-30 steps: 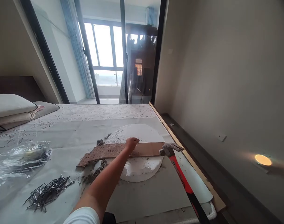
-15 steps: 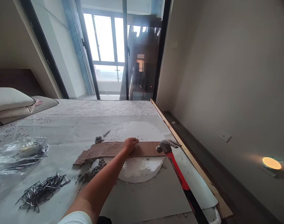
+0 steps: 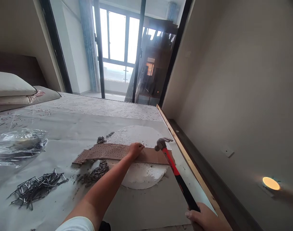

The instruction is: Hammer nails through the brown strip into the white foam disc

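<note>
My left hand (image 3: pixel 136 150) rests over a brown strip of board (image 3: pixel 151 156), its fingers pinched round a thin nail (image 3: pixel 143 146) that stands on the strip. Rows of small holes cover the strip's left part. My right hand (image 3: pixel 206 216) grips the black end of a claw hammer (image 3: pixel 176 173) with a red and black handle. The hammer's metal head (image 3: pixel 163 143) is raised just right of the nail, apart from it. Beneath the strip lies a white round slab (image 3: pixel 141 179).
A pile of loose nails (image 3: pixel 38 189) lies at the left, below a clear plastic bag (image 3: pixel 21 146). Grey crumbs (image 3: pixel 96 173) are scattered beside the strip. A wooden edge rail (image 3: pixel 185 154) runs along the right, near the wall. Pillows (image 3: pixel 13 86) lie at the far left.
The hammer head has moved left, closer to the nail, and my right hand has come into view on its handle. My left hand keeps its pinch. The view has tilted.
</note>
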Demonstrator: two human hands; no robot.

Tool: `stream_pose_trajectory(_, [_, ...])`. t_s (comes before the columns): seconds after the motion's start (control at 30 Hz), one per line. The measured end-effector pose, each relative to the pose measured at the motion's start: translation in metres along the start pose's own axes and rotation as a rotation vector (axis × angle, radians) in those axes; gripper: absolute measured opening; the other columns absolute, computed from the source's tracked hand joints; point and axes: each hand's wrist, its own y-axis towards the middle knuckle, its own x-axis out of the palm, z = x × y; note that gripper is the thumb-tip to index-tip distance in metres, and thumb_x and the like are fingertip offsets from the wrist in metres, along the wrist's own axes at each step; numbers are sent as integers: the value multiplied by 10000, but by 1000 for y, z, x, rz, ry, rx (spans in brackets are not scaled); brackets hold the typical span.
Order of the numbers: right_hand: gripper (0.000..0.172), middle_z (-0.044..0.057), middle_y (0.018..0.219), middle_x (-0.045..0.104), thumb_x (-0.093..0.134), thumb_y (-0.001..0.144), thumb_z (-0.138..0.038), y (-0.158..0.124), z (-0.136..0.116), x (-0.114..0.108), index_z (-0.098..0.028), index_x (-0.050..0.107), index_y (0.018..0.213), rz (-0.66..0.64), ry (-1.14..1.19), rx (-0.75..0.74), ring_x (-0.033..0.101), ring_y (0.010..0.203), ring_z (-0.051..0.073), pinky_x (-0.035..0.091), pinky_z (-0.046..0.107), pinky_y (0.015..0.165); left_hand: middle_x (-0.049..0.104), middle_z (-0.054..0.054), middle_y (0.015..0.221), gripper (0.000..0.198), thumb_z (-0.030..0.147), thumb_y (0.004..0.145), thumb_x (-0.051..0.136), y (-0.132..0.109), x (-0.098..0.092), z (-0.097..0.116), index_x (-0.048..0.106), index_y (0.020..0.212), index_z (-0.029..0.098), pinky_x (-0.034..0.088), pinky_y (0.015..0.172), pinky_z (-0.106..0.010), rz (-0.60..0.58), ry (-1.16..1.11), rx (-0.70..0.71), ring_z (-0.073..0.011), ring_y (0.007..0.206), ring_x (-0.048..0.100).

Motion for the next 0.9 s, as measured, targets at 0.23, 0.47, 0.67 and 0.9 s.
stream_pose_trajectory(0.23, [182,-106,324,304,485,680,-273,24,-69,9,-228,346,571,-164,77,-74,265,251,56,239,205,300,722,-77,934,290,364,819,516,-4,1,0,742,875,190,397,692,-248,2,15,8,-183,819,626])
stream_pose_trajectory(0.47, [190,-121,316,288,488,664,-270,45,-74,31,-242,315,592,-167,98,-40,242,246,60,203,202,273,722,-82,919,288,364,807,522,-6,2,-2,744,865,189,397,687,-256,-5,15,18,-188,795,624])
stream_pose_trajectory(0.67, [148,-118,316,287,468,622,-254,44,-80,32,-240,322,596,-170,94,-14,245,248,61,202,206,277,721,-89,895,300,363,813,505,-9,0,1,747,839,187,397,672,-259,-26,12,30,-191,774,619])
stream_pose_trajectory(0.9, [131,-114,311,288,441,600,-215,44,-81,39,-240,313,581,-156,80,19,255,247,65,213,210,275,714,-104,862,287,358,796,518,-8,1,0,743,807,180,398,695,-281,-18,-31,3,-214,781,614])
